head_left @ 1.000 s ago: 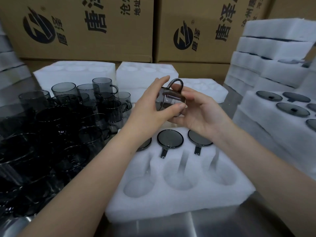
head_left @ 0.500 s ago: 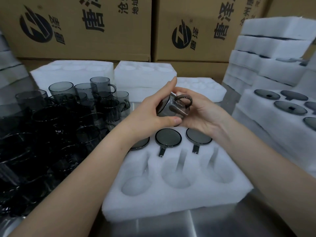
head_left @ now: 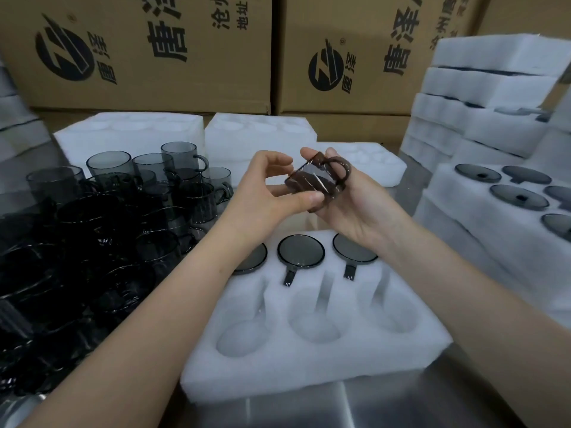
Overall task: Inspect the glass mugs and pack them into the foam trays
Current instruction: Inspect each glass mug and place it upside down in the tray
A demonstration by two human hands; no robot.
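Big brown cardboard boxes (head_left: 139,50) are standing side by side along the back and closing off the far side of the view. Each is showing a round black logo (head_left: 65,54) and large black Chinese print, and a lower band of the same brown card is running beneath them. A brushed steel table (head_left: 309,406) is lying in front, its bare near edge catching soft, even light in pale streaks.
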